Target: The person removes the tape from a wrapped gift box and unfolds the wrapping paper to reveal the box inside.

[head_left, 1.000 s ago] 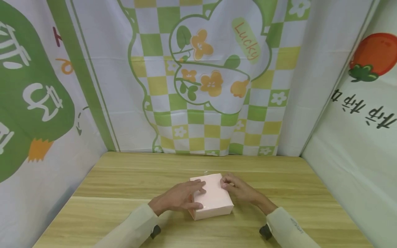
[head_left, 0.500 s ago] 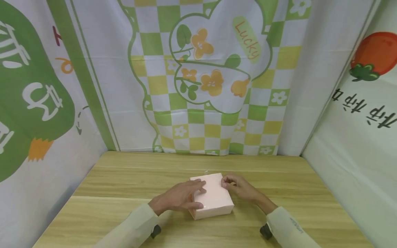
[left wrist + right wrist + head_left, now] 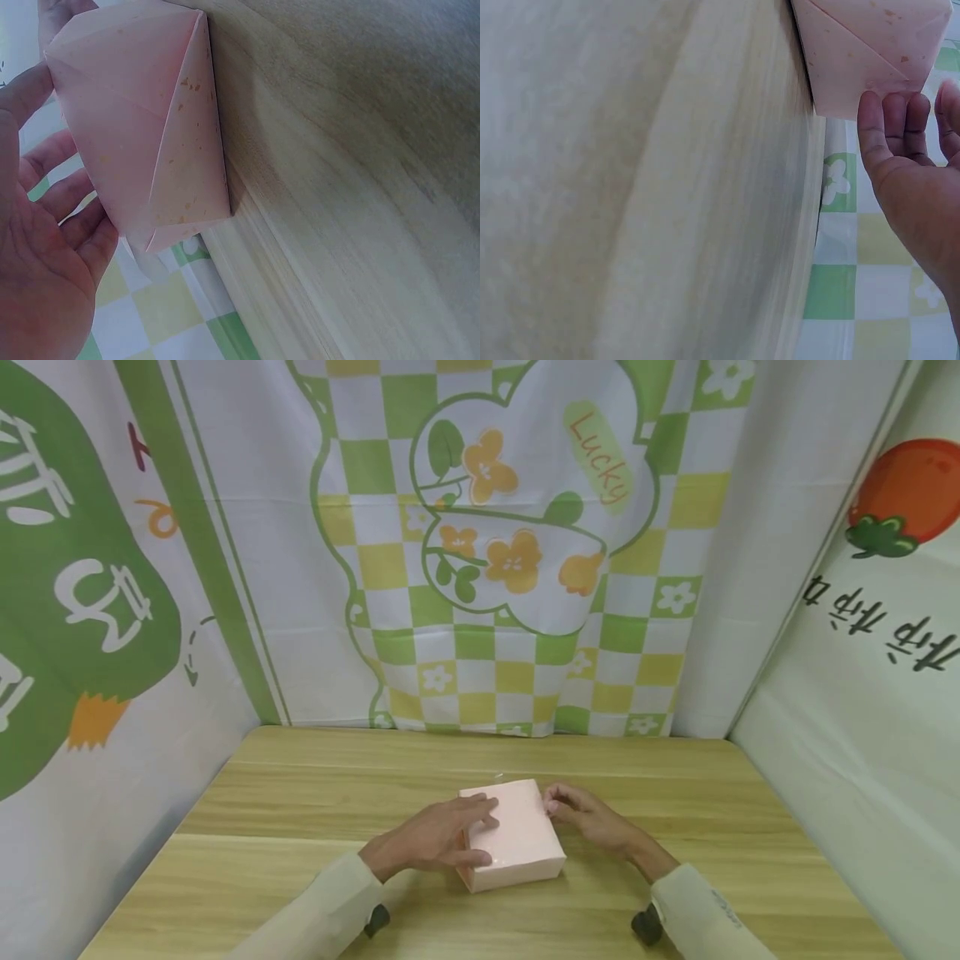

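A box wrapped in pink paper (image 3: 517, 831) sits on the table, its folded end flaps (image 3: 187, 150) flecked with gold in the left wrist view. My left hand (image 3: 442, 835) rests on its left part, fingers spread over the top and thumb along the near edge. At the box's right side is my right hand (image 3: 592, 818), with fingers bent. The right wrist view has those fingertips (image 3: 895, 105) against the folded end of the wrapping. A clear strip like tape (image 3: 498, 776) sticks out from the far edge.
The wooden table (image 3: 300, 793) extends around the box on all sides. Printed cloth (image 3: 510, 677) hangs behind it, and more cloth walls (image 3: 840, 718) stand left and right. Dark straps (image 3: 647, 924) sit at both wrists.
My right hand has shifted slightly right, from the box's top right edge to its right side. The left hand and the box have stayed in place.
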